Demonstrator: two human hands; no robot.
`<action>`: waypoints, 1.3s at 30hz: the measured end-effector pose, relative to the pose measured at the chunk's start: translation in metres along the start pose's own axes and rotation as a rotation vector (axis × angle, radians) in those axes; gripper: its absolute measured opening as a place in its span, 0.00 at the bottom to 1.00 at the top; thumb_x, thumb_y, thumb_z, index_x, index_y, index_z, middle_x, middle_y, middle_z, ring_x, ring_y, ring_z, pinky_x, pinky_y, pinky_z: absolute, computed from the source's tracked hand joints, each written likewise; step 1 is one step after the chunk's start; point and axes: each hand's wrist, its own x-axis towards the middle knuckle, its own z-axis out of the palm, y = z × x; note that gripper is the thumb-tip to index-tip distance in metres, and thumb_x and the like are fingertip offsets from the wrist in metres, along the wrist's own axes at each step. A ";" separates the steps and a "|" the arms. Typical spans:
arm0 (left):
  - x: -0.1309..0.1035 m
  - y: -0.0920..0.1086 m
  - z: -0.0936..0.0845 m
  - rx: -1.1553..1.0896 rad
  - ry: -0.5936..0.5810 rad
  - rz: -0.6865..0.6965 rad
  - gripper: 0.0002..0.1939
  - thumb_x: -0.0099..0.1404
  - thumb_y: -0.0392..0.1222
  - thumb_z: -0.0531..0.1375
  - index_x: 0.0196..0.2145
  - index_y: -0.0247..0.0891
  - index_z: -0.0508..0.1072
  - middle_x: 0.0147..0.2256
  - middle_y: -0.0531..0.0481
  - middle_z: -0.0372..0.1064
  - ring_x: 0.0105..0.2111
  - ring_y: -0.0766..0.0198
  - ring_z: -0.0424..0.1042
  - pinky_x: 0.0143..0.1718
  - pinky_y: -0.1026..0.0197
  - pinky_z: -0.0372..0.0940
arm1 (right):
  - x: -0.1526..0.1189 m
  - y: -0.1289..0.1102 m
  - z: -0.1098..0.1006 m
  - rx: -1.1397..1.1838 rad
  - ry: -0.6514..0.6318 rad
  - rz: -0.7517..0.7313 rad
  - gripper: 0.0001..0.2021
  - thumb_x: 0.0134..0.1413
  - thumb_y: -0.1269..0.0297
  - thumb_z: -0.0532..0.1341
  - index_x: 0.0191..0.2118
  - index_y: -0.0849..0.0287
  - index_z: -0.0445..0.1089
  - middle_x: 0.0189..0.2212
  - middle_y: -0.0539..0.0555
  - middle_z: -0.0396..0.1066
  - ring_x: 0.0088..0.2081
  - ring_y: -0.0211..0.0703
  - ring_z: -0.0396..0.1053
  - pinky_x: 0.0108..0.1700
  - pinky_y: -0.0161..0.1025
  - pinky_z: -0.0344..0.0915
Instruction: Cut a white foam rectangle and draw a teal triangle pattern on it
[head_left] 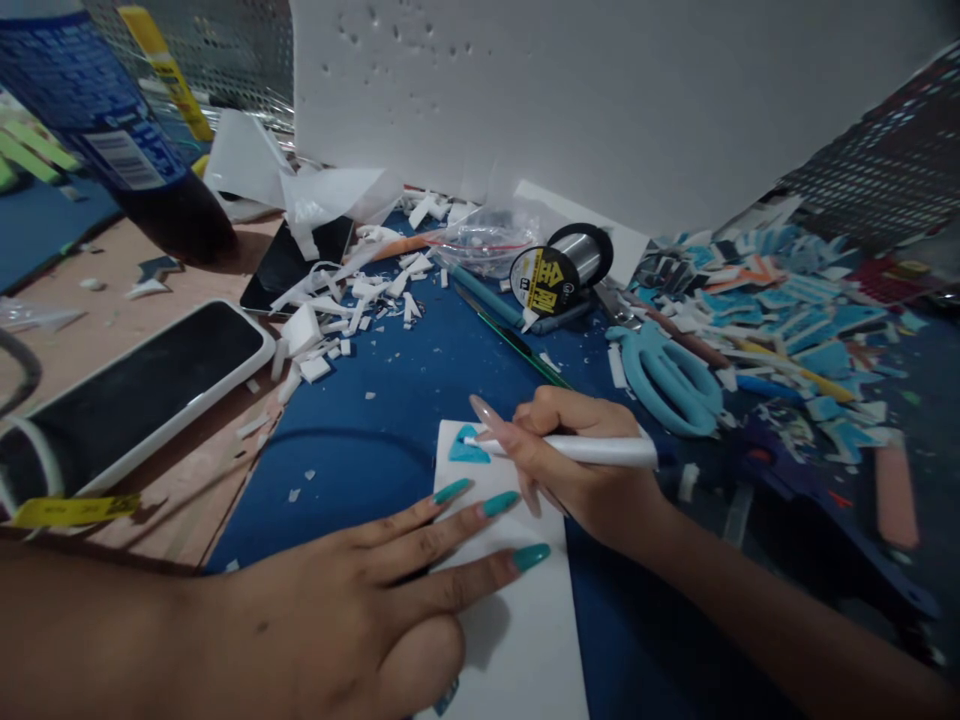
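A white marker (600, 450) is pinched in my right hand (577, 450), its tip down on a small blue patch (469, 447). That patch lies at the top end of a white foam strip (517, 620), on a blue mat (360, 400). My left hand (382, 590) rests on the strip, fingers stretched out and spread, with long teal nails across the white surface. Its thumb is bent near the bottom edge of the view. The marker's cap end points right, beyond my hand.
Blue-handled scissors (667, 375) and a spool of wire (562, 270) lie behind my right hand. White scraps (367, 300) litter the mat, and blue scraps (810, 320) pile up at the right. A phone (150, 390) and a dark drink bottle (120, 130) are at the left.
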 end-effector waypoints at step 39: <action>0.001 0.000 -0.002 -0.043 0.036 -0.017 0.14 0.78 0.44 0.57 0.51 0.34 0.78 0.72 0.44 0.51 0.74 0.50 0.45 0.75 0.51 0.45 | 0.003 -0.005 -0.001 0.076 -0.199 0.111 0.21 0.60 0.65 0.63 0.20 0.55 0.52 0.17 0.44 0.53 0.20 0.33 0.53 0.22 0.35 0.49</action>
